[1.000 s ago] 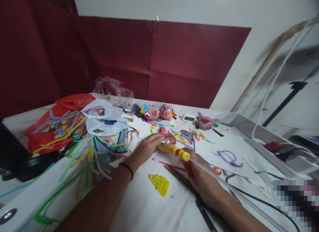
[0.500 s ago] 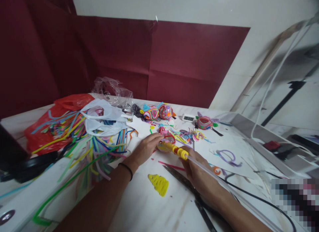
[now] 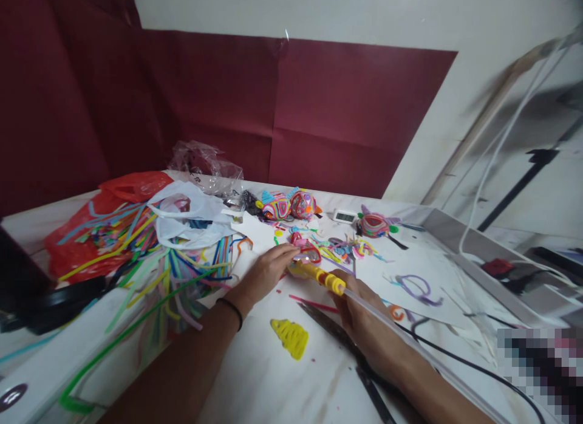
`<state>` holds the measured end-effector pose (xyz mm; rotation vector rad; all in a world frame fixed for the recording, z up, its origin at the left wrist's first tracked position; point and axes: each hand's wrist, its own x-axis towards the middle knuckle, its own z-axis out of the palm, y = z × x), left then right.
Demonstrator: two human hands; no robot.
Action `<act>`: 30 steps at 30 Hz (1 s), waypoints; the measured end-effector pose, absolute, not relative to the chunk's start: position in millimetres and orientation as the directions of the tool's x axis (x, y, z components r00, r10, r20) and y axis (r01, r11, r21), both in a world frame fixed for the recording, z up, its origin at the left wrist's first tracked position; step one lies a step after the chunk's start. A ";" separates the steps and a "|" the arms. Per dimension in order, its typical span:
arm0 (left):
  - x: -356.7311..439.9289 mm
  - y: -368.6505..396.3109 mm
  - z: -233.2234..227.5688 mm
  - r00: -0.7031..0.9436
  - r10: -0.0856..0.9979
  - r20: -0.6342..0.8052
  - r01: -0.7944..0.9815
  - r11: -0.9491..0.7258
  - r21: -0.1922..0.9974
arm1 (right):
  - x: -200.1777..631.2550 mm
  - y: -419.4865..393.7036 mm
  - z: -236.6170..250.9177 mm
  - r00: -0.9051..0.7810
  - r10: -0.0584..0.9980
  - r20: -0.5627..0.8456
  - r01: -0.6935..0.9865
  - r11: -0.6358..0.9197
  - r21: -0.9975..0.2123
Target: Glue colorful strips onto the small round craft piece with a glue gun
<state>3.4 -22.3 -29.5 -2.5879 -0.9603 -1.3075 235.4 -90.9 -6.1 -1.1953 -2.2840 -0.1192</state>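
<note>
My right hand point(image 3: 364, 318) grips a yellow glue gun point(image 3: 319, 274) with a clear glue stick point(image 3: 410, 345) running back along my wrist; its tip points at a small red and pink craft piece point(image 3: 308, 251) on the table. My left hand point(image 3: 266, 271) rests flat beside that piece, fingertips touching it. A black band circles my left wrist. A yellow ridged craft shape point(image 3: 291, 337) lies between my forearms.
Coloured strips point(image 3: 182, 263) spill from red point(image 3: 113, 220) and white bags point(image 3: 191, 220) at left. Finished colourful coiled pieces point(image 3: 291, 204) and another point(image 3: 374, 223) sit at the back. Scissors point(image 3: 350, 357), a black cable point(image 3: 473, 366) and white paper with a purple shape point(image 3: 416, 287) lie at right.
</note>
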 end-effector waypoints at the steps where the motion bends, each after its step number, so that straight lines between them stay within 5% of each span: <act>1: 3.3 -22.2 -29.7 0.436 0.498 0.749 0.570 -0.797 0.199 | 235.5 -89.8 -6.8 -0.448 0.728 0.519 0.777 0.604 -0.176; 14: 3.0 -21.1 -31.4 0.430 0.508 0.746 0.583 -0.787 0.200 | 234.7 -84.3 -13.7 -0.388 0.715 0.581 0.741 0.617 -0.264; 30: 3.0 -23.0 -27.9 0.418 0.496 0.761 0.597 -0.782 0.182 | 237.9 -83.3 -14.8 -0.147 0.863 0.484 0.642 0.455 -0.617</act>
